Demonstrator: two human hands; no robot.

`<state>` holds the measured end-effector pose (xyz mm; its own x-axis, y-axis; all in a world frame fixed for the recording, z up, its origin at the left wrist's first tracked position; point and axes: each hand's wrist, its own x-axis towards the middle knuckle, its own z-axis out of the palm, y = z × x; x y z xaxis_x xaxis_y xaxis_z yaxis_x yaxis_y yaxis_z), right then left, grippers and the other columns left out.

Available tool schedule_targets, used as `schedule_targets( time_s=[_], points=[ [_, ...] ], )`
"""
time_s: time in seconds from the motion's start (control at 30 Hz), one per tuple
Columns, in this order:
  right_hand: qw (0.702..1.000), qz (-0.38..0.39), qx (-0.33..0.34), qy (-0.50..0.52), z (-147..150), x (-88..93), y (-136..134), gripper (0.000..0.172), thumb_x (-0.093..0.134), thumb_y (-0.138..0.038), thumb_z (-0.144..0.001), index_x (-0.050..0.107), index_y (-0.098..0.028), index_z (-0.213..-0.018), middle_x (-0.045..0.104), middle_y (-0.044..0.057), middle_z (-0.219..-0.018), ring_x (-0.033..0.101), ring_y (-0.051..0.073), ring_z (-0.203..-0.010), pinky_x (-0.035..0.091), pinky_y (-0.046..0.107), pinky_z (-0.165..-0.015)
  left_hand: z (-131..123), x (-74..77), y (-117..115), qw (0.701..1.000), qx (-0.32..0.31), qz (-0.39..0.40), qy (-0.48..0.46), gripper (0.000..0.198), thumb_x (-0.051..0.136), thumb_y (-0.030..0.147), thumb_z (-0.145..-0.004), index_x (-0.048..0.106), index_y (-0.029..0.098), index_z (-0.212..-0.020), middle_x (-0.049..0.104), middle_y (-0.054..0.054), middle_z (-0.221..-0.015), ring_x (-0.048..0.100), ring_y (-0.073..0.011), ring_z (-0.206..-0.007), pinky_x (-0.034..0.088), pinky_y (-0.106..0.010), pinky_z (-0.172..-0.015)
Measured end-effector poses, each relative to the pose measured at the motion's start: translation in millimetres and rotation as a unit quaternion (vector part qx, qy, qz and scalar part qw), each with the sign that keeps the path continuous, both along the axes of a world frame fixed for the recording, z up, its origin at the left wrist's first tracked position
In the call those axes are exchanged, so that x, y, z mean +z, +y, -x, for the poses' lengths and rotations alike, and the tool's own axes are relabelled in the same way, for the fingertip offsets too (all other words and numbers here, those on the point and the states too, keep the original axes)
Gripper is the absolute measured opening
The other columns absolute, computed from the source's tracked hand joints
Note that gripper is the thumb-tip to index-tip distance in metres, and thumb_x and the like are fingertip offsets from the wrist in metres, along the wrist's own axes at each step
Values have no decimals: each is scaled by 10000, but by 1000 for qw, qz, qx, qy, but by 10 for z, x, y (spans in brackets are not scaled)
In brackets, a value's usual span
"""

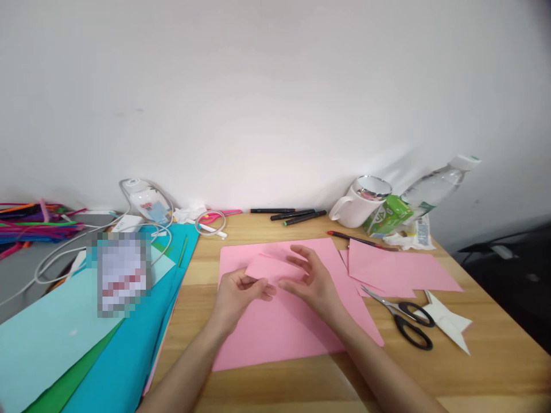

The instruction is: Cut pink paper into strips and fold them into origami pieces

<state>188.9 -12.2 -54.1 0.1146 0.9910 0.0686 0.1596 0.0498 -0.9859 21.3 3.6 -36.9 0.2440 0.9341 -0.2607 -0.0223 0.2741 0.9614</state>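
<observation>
The left hand [239,292] pinches 1 small pink piece [272,267] above 1 large pink sheet [278,335]; the right hand [316,282], spread, curves beside the piece, contact unclear. On the bench [241,397]: 3 black markers [293,215], 1 pair of scissors [398,310].

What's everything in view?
Small paper piece: 1, pink, held
Large paper sheet: 1, pink, centre
Paper offcuts: several, pink, right
Paper cutout: 1, white, right
Metal scissors: 1, black-handled, right
Plastic bottles: 2, clear and white, back
Mug: 1, white, back right
Carton: 1, green, back right
Pens: 4, dark, back
Cable loops: several, white, left
Paper sheets: several, blue and green, left
Thin strips: many, multicoloured, left
Blurred rectangle: 1, pale, left
Desk: 1, wooden, below
Left fingers: several, gripping piece
Right fingers: several, nearby
</observation>
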Motion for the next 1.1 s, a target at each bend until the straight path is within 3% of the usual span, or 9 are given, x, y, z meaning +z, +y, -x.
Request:
schedule_targets(
  time_s=[0.07,0.17,0.37,0.6,0.73,0.8,0.87,0.97,1.1],
  points=[
    [998,56,-6,2,12,-14,-3,789,752,-359,-584,356,-228,-1254,608,96,-1005,605,200,-778,477,279,-558,-22,-7,-18,1000,3,9,-18,174,685,274,-645,644,113,-697,714,-70,-641,670,-199,-601,551,-323,-616],
    [993,111,9,-43,25,-12,-13,790,748,-362,-589,372,-176,-1259,594,-7,-660,540,153,-532,415,251,-449,-39,-24,-38,1000,-1,-9,6,167,683,217,-625,622,120,-746,701,-39,-611,665,-183,-584,544,-291,-596],
    [992,99,52,-50,21,75,-30,667,742,-296,-591,442,-194,-1178,629,-7,-700,541,143,-554,431,248,-494,-33,-40,-23,994,11,-28,101,253,657,130,-564,529,159,-781,655,30,-571,653,-188,-502,503,-255,-457],
    [991,89,59,-83,-174,134,17,596,729,-287,-609,479,-209,-1144,569,-43,-644,478,110,-509,390,217,-466,182,13,126,998,29,-44,21,271,649,122,-566,497,158,-787,620,52,-506,619,-146,-461,508,-257,-501],
    [987,86,5,-139,-249,222,33,543,734,-300,-604,533,-204,-1099,478,-71,-572,407,95,-483,376,221,-489,332,57,221,986,136,-94,12,233,667,177,-638,527,150,-822,646,34,-590,631,-131,-524,518,-262,-572],
    [984,104,3,-143,-241,255,29,531,724,-318,-615,539,-206,-1099,437,-81,-528,398,100,-466,353,217,-464,311,86,212,988,133,-82,1,261,660,263,-689,565,132,-894,673,-9,-681,652,-145,-605,531,-281,-621],
    [985,109,26,-133,-210,260,18,520,708,-325,-628,535,-206,-1104,504,-61,-571,451,116,-490,368,224,-470,227,100,156,997,62,-48,-5,345,664,323,-695,586,117,-960,696,-71,-812,656,-165,-628,534,-288,-574],
    [988,72,61,-119,-151,213,1,507,693,-317,-630,535,-201,-1097,635,22,-866,584,181,-714,452,273,-620,72,62,38,998,-67,-8,8,275,729,284,-630,642,96,-811,700,-85,-704,654,-183,-612,523,-260,-512],
    [990,31,55,-123,-98,114,-11,518,692,-281,-610,540,-194,-1097,603,61,-1091,547,240,-1000,435,331,-825,-34,-40,-47,1000,-7,23,3,215,705,272,-668,627,87,-746,696,-73,-602,647,-169,-524,547,-280,-528]
  ],
)
